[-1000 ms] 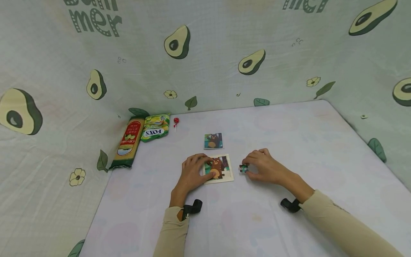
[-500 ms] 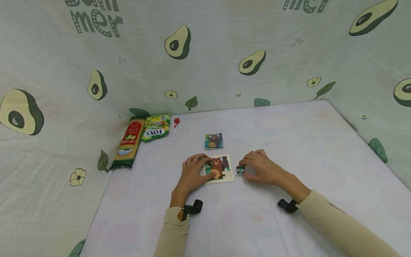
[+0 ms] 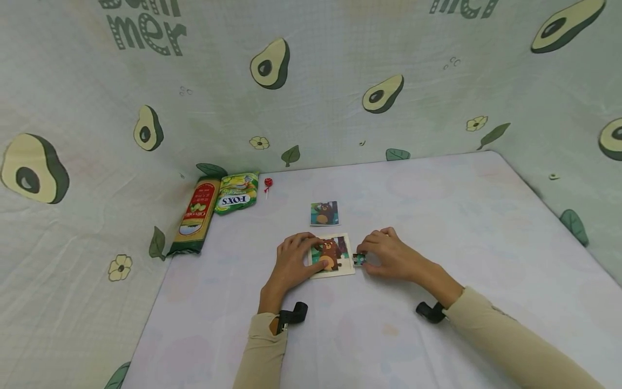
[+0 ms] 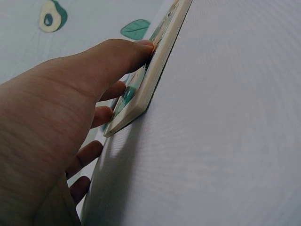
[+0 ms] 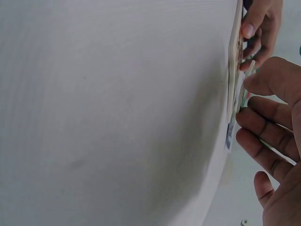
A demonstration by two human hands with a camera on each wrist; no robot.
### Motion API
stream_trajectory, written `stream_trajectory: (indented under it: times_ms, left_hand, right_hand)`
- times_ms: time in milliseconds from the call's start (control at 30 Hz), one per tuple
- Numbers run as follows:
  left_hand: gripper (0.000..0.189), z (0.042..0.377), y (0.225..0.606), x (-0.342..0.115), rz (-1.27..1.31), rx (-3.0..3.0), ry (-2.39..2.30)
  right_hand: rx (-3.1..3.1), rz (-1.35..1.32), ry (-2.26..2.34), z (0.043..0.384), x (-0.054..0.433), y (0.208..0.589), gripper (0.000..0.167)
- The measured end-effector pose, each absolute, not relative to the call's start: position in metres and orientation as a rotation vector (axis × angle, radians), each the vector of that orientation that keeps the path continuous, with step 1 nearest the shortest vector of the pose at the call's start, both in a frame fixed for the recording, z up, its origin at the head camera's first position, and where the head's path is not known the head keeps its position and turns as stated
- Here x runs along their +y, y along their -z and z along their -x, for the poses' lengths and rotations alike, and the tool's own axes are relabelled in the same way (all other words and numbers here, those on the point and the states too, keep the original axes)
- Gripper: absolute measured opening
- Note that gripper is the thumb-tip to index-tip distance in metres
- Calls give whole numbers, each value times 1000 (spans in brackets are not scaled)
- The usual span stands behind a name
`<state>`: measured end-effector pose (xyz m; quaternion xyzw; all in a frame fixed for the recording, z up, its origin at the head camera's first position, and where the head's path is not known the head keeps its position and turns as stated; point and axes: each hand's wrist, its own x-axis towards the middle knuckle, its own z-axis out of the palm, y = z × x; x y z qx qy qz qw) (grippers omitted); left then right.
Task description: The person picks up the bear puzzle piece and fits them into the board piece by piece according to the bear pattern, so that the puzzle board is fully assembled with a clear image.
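My left hand (image 3: 291,256) lies over the left side of a small framed bear jigsaw puzzle (image 3: 330,254). Its thumb and index finger press on the picture, while in the left wrist view the other fingers are spread off the wooden frame (image 4: 141,101). A pale bare spot shows at the picture's lower right. Just off the frame's right edge, my right hand (image 3: 393,256) pinches a small green and dark puzzle piece (image 3: 359,260) between thumb and fingers. The right wrist view shows this piece (image 5: 251,67) edge-on, overlapping the board (image 5: 231,80).
Behind the puzzle lies a square card (image 3: 324,214) with the same bear. At the back left are an Olivoila pasta-style packet (image 3: 196,213), a green Fox's candy bag (image 3: 236,193) and a red lollipop (image 3: 268,183). Avocado-print cloth hangs behind the white-covered table (image 3: 437,205).
My right hand has moved left with the puzzle piece, bringing it from a short distance away right up to the frame's edge. The left hand stays on the puzzle.
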<state>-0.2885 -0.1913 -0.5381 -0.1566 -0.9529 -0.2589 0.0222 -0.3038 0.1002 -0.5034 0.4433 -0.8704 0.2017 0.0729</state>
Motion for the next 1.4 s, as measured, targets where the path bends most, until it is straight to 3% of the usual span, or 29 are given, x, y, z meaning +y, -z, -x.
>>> stream_trajectory:
  times_ms: [1400]
  left_hand:
    - [58,289,537,-193,497,-2959,798]
  right_hand:
    - [-2586,-1406,-552,305,71,508,27]
